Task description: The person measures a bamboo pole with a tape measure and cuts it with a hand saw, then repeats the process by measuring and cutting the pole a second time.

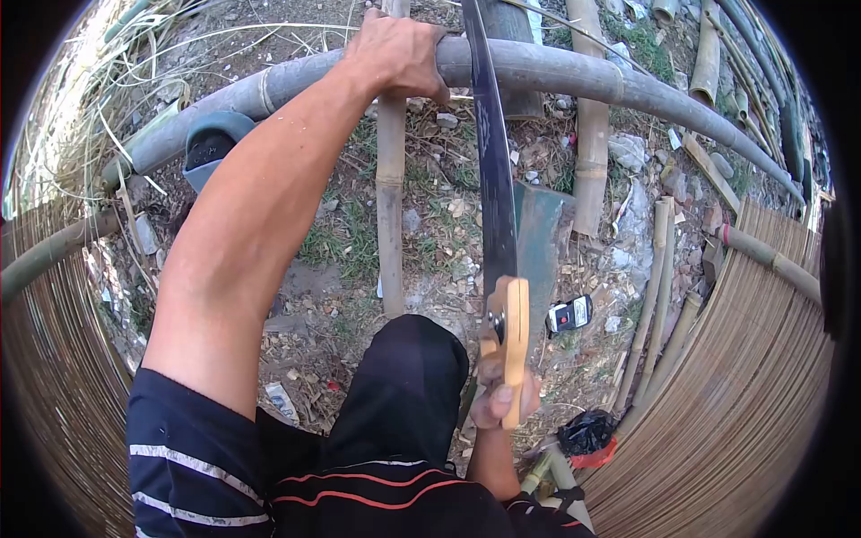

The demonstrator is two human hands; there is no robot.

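Observation:
My left hand [395,52] is wrapped over a long grey bamboo pole [556,72] that lies crosswise in front of me. In my right hand [504,394] is the yellow handle of a hand saw [496,170], fingers closed around it. Its long dark blade points away from me and crosses the pole just right of my left hand. Beneath the pole run upright bamboo pieces, one under my left hand [390,179] and another bamboo piece [590,161] farther right. A blue-grey shoe [215,134] shows by the pole's left part, beyond my forearm.
Bamboo-slat mats [717,386] curve up on the right and the left. A black-and-white packet [569,314], a black plastic bag [587,432] and a green board [541,224] lie on the littered ground. Cut bamboo lengths [659,296] rest at right, with shavings at upper left.

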